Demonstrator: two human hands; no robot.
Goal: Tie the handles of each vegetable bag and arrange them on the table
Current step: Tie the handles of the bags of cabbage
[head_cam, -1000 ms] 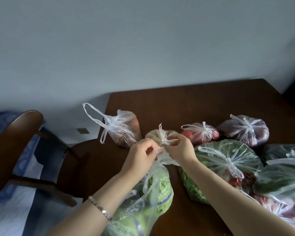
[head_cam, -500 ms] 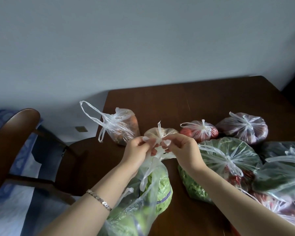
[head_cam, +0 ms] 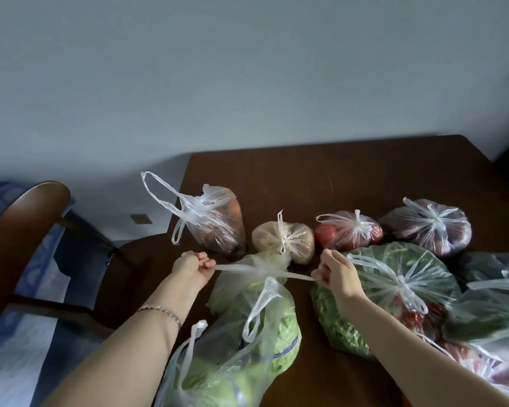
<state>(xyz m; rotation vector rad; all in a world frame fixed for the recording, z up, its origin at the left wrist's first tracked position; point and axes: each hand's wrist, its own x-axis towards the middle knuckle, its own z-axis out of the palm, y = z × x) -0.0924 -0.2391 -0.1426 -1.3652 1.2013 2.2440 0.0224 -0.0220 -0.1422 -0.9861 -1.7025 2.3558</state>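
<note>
A clear bag of green leafy vegetables (head_cam: 247, 348) lies on the dark wooden table (head_cam: 321, 177) in front of me. My left hand (head_cam: 193, 265) grips one handle strip and my right hand (head_cam: 334, 270) grips the other, stretched taut sideways across a knot (head_cam: 266, 271) at the bag's neck. A second pair of handle loops (head_cam: 259, 306) hangs loose lower on the bag. An untied bag of brown vegetables (head_cam: 218, 224) stands behind my left hand with its handles up.
Tied bags sit behind and to the right: a tan one (head_cam: 284, 240), a red one (head_cam: 350, 230), a purple one (head_cam: 429, 227), a large green one (head_cam: 394, 283) and darker ones (head_cam: 497, 298) at the right edge. A wooden chair (head_cam: 21, 230) stands left of the table.
My hands were close together at the bag's neck; they have now pulled apart sideways, drawing the handle strips tight.
</note>
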